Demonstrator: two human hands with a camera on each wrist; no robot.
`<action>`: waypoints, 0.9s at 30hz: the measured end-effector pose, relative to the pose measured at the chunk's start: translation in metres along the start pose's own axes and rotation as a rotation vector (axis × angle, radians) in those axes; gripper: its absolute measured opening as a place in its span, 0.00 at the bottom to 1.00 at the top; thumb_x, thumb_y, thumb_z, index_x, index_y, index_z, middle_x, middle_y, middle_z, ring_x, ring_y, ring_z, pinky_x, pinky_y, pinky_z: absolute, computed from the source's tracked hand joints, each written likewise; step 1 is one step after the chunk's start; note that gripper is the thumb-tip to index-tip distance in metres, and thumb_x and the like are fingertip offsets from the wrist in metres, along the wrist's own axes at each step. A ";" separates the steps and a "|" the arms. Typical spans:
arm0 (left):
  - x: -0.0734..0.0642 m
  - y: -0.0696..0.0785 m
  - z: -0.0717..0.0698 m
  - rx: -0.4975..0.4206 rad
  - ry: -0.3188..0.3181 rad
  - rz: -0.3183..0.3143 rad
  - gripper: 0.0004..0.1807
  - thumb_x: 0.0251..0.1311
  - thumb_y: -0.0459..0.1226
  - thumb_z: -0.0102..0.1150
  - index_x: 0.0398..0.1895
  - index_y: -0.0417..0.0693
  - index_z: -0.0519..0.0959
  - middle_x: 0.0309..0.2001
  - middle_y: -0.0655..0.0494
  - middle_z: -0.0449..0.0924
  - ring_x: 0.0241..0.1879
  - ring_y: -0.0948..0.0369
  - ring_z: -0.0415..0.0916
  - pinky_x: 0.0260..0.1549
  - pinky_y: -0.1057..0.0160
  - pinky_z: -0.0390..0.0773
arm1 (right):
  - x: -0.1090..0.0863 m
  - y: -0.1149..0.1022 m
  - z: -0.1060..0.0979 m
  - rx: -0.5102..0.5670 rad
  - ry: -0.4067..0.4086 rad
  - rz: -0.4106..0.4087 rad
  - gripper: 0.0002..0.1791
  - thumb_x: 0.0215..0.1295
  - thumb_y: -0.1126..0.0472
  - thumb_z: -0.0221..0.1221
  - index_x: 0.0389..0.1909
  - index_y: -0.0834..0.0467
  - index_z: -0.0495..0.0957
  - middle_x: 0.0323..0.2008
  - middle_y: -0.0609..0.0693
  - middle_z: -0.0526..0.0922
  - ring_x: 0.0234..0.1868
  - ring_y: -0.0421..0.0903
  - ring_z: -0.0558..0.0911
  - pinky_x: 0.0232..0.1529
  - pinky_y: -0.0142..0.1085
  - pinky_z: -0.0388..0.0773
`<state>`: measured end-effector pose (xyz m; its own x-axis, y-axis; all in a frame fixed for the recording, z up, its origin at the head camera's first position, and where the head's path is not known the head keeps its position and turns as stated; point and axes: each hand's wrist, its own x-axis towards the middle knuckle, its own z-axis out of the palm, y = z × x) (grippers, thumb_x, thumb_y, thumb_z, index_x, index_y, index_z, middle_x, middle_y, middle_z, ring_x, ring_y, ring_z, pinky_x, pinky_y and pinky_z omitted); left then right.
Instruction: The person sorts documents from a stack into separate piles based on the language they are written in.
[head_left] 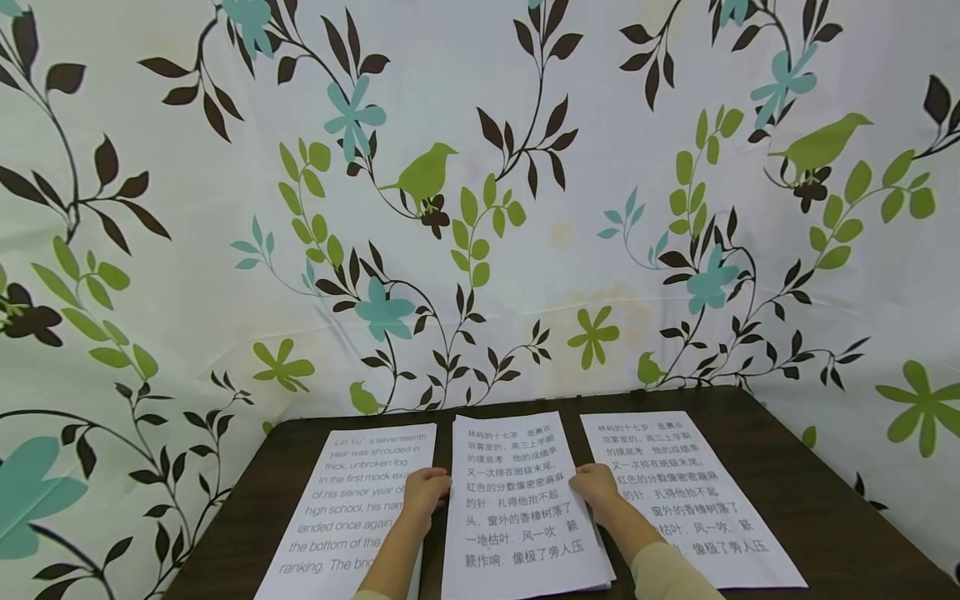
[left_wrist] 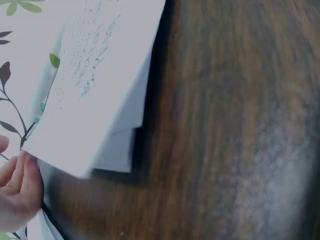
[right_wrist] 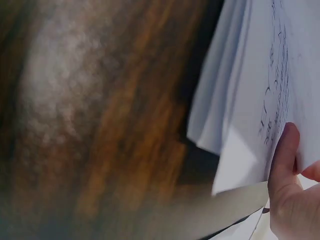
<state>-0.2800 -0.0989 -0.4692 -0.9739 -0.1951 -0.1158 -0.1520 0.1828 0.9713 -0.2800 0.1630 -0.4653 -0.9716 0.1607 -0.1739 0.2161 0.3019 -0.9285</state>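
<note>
White sheets [head_left: 517,504] sit between left hand [head_left: 424,493] and right hand [head_left: 598,486], fingers [head_left: 437,481] clamped on opposite edges.

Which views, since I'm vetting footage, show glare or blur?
Head: the papers are readable; left wrist: pale glare on the table at lower right, its grain blurred; right wrist: glare at upper left, table blurred too.

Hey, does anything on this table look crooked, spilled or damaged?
Slightly, yes: the middle paper stack, between the left hand and right hand, isn't squared up. In the right wrist view, lower sheets jut unevenly past the top page. I see no spill or tear.
</note>
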 end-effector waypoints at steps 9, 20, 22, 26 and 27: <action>-0.005 -0.006 0.000 0.012 -0.050 0.001 0.16 0.48 0.28 0.50 0.41 0.24 0.70 0.33 0.43 0.73 0.31 0.54 0.73 0.28 0.59 0.76 | -0.001 0.005 0.003 0.050 -0.009 0.002 0.16 0.50 0.72 0.49 0.40 0.78 0.68 0.29 0.58 0.75 0.31 0.51 0.76 0.32 0.40 0.75; -0.006 -0.011 -0.003 0.092 -0.072 0.008 0.12 0.48 0.28 0.52 0.36 0.27 0.73 0.29 0.48 0.73 0.27 0.58 0.73 0.26 0.61 0.75 | -0.005 0.004 0.004 0.049 -0.011 0.001 0.14 0.50 0.72 0.50 0.38 0.77 0.69 0.28 0.58 0.75 0.29 0.50 0.76 0.29 0.38 0.74; -0.007 -0.012 -0.004 0.096 -0.080 0.016 0.12 0.48 0.28 0.51 0.36 0.27 0.73 0.28 0.48 0.73 0.26 0.59 0.73 0.25 0.61 0.75 | -0.005 0.004 0.004 0.048 -0.016 0.000 0.15 0.51 0.72 0.49 0.39 0.77 0.69 0.29 0.58 0.75 0.29 0.50 0.76 0.30 0.39 0.74; -0.008 -0.011 -0.006 0.101 -0.082 0.033 0.12 0.48 0.28 0.51 0.36 0.26 0.73 0.27 0.49 0.74 0.24 0.59 0.73 0.24 0.61 0.75 | -0.006 0.003 0.003 0.062 -0.024 0.008 0.15 0.52 0.71 0.49 0.40 0.77 0.69 0.28 0.57 0.75 0.28 0.49 0.76 0.28 0.38 0.74; -0.008 -0.011 -0.006 0.100 -0.081 0.037 0.12 0.48 0.28 0.51 0.35 0.26 0.73 0.26 0.49 0.74 0.24 0.59 0.73 0.24 0.61 0.75 | -0.006 0.003 0.003 0.067 -0.026 0.008 0.15 0.52 0.71 0.49 0.40 0.77 0.69 0.28 0.57 0.74 0.27 0.48 0.76 0.28 0.37 0.74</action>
<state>-0.2699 -0.1050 -0.4776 -0.9890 -0.1085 -0.1005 -0.1278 0.2843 0.9502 -0.2737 0.1601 -0.4678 -0.9721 0.1381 -0.1894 0.2181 0.2373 -0.9466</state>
